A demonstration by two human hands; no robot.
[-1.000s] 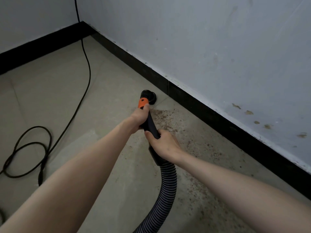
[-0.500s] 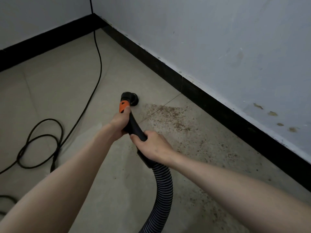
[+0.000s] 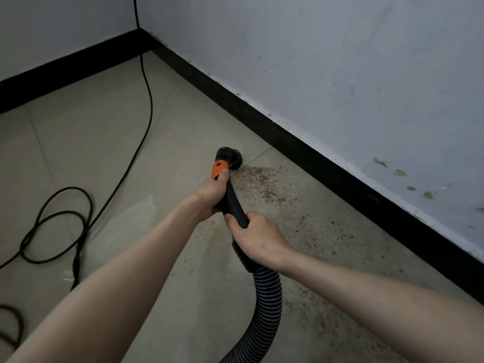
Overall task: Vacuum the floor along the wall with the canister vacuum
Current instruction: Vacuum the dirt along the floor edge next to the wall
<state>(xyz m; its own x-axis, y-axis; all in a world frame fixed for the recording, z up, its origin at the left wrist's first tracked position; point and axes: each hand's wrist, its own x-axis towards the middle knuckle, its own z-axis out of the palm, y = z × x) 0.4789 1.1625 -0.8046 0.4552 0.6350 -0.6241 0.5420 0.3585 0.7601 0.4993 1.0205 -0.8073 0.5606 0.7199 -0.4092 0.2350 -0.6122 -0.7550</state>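
Hands: our left hand [image 3: 212,191] grips the black wand [image 3: 231,203] below its orange collar [image 3: 219,169], right hand [image 3: 258,238] clamps lower | round nozzle [image 3: 229,155] seemingly on floor [image 3: 104,142] near black skirting [image 3: 301,142] | ribbed hose [image 3: 264,307] trails | brown dirt [image 3: 264,187] beside nozzle

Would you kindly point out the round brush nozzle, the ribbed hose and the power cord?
round brush nozzle [image 3: 228,156], head view, on its black top.
ribbed hose [image 3: 268,305], head view, on the bend below the handle.
power cord [image 3: 148,100], head view, on the straight run from the corner.
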